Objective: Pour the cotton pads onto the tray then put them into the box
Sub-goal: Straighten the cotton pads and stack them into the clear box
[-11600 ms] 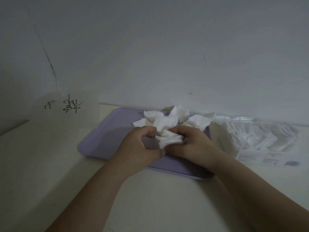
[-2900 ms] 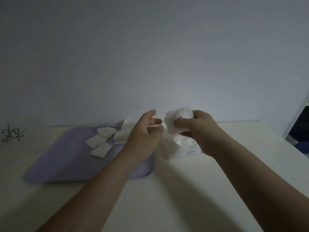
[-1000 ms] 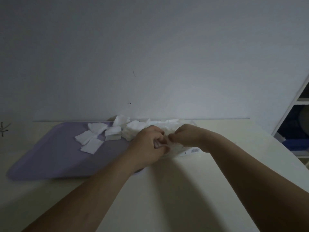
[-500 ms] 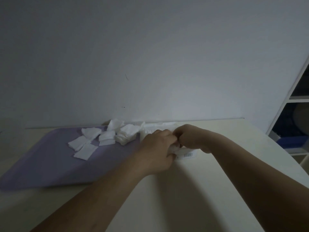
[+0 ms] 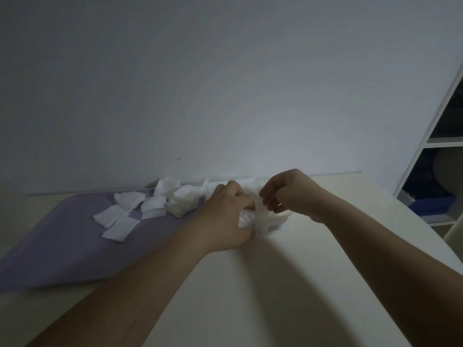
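Note:
A lilac tray (image 5: 62, 249) lies on the left of the pale table, with several white cotton pads (image 5: 150, 209) loose at its far end. Right of the tray stands a clear box (image 5: 275, 225) with a white label, packed with pads. My left hand (image 5: 225, 219) presses down on the box's left end, fingers bent over the pads inside. My right hand (image 5: 290, 194) hovers just above the box's right end, fingers curled loosely with nothing visible in them. The hands hide most of the box.
A white wall (image 5: 225, 96) rises directly behind the tray and box. A white shelf unit (image 5: 436, 151) with dark contents stands at the right. The table's rounded edge (image 5: 426, 246) curves along the right.
My right hand has lifted off the box and moved slightly right, fingers loosening. My left hand stays pressed on the pads in the box. The view has shifted a little.

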`<state>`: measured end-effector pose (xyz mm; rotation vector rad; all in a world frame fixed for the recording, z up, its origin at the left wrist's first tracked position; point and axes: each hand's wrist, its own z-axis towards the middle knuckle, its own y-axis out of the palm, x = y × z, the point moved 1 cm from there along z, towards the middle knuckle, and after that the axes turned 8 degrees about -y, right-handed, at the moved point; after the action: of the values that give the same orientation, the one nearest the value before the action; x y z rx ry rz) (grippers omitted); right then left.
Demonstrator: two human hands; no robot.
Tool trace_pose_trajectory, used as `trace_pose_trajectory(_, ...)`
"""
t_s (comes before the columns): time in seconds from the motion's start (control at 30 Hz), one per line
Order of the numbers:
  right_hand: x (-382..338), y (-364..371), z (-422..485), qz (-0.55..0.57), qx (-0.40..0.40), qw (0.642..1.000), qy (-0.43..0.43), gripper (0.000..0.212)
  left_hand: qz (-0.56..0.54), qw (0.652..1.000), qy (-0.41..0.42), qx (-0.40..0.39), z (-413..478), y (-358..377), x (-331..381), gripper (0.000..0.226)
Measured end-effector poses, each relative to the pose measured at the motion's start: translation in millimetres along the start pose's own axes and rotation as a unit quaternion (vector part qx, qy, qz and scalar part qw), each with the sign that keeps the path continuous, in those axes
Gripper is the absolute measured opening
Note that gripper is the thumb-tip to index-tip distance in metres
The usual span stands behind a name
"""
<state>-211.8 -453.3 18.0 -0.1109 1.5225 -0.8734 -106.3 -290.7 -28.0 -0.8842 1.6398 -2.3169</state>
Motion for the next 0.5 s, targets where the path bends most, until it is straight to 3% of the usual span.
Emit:
trace_pose_trajectory(0.23,-14.0,20.1,-13.3,-0.123,-0.139,0.982,-0.014,0.049,-0.094,0.995,0.013,0.035,-4.3,-12.6,-16.9,0.065)
trace_pose_trajectory(0.4,-7.9,30.4,-24.7,-0.2,-0.218,0.955,-0.023,0.062,-0.106,0.993,-0.002,0.043,-13.7,-9.1,-32.0,0.043)
trace_pose_trajectory(0.47,-2.5,32.9,-30.3,-0.2,-0.2,0.957,-0.065,0.066,-0.112,0.993,0.001,0.037,-14.8,-9.5,-33.8,0.04)
trace_pose_trajectory(0.5,-0.7,29.1,-32.6,-0.175,-0.148,0.969,-0.088,0.062,-0.111,0.993,0.005,0.031,-13.9,-10.6,-32.6,0.042)
